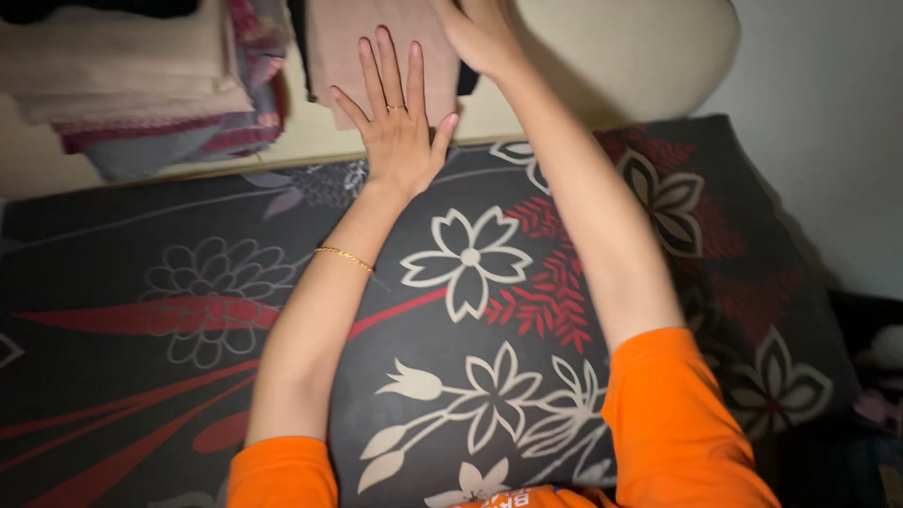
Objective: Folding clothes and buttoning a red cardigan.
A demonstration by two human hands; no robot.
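Orange sleeves (pixel 673 414) nearest the camera, both arms reaching far over a dark floral bedspread (pixel 470 310). Thin gold bracelet (pixel 344 256) on left wrist. Left hand (pixel 395 127) flat, fingers (pixel 388 66) spread, palm down, pressing the near edge of a folded beige cloth (pixel 348 56) at the far side. Right hand (pixel 480 38) just right of it, resting on the same cloth; fingers cut off by frame, can't tell their state. Stack of folded fabrics (pixel 141 85) far left.
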